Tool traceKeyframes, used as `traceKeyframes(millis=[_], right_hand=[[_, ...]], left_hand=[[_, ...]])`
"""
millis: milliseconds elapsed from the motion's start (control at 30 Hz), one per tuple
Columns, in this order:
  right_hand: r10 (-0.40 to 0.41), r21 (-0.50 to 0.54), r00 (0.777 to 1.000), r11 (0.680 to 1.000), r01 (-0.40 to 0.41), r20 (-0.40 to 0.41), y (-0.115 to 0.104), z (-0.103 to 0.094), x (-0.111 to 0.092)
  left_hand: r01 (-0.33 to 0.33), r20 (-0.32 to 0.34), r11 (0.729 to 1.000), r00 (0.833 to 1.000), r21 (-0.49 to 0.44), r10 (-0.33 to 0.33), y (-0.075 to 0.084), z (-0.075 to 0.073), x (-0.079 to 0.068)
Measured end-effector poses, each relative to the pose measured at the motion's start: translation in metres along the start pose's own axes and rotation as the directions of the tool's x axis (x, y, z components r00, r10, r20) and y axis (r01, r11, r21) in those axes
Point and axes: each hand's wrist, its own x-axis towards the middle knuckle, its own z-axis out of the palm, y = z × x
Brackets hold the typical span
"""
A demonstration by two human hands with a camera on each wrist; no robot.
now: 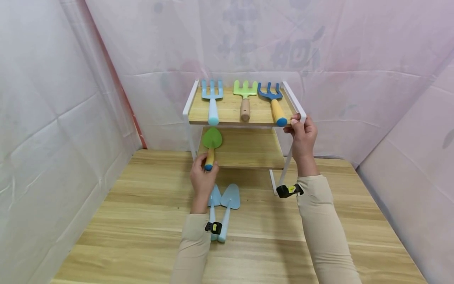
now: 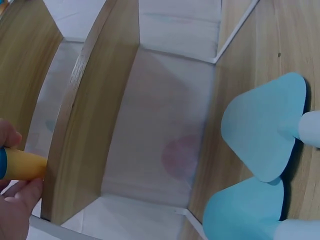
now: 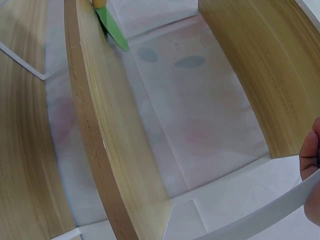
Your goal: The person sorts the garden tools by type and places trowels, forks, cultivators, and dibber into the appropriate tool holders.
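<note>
My left grip (image 1: 203,179) pinches the green trowel (image 1: 211,154), blade (image 1: 213,137) toward 12 o'clock; my right grip (image 1: 304,140) clasps the rack (image 1: 244,148) at 3 o'clock, probably steadying it.

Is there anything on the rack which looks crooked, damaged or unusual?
The dark blue fork on the top shelf looks askew: its yellow handle slants to the right, while the pale blue fork and green fork lie nearly straight. The lower shelf also shows small rough marks along its front edge, perhaps wear.
</note>
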Motion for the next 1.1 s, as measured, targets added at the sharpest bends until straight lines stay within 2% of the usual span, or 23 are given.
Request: traceKeyframes(millis=[67,133,300,433,633,900,1100], right_hand=[[0.001,-0.001,1.000,1.000,-0.001,0.001,0.001,0.000,0.000],[0.005,0.010,1.000,1.000,-0.005,-0.001,0.001,0.001,0.000],[0.007,0.017,1.000,1.000,-0.007,-0.002,0.003,0.003,0.000],[0.010,0.015,1.000,1.000,-0.010,0.000,0.003,0.004,-0.001],[0.007,0.014,1.000,1.000,-0.007,-0.004,0.002,0.004,0.000],[0.014,0.014,1.000,1.000,-0.014,0.000,0.001,0.002,0.000],[0.011,-0.002,1.000,1.000,-0.011,-0.002,-0.001,0.000,-0.001]], left_hand=[[0.019,-0.005,0.999,1.000,-0.047,-0.020,-0.001,-0.001,0.000],[0.010,-0.029,0.999,1.000,-0.044,-0.011,-0.002,-0.001,0.001],[-0.053,-0.122,0.998,0.991,0.047,0.058,-0.004,-0.001,0.000],[-0.104,-0.164,0.988,0.979,0.114,0.122,-0.006,0.001,0.000],[-0.161,-0.177,0.975,0.966,0.150,0.187,-0.008,0.003,-0.002],[-0.183,-0.196,0.974,0.958,0.134,0.207,-0.007,0.003,-0.007],[-0.187,-0.184,0.971,0.960,0.146,0.213,-0.005,0.001,-0.011]])
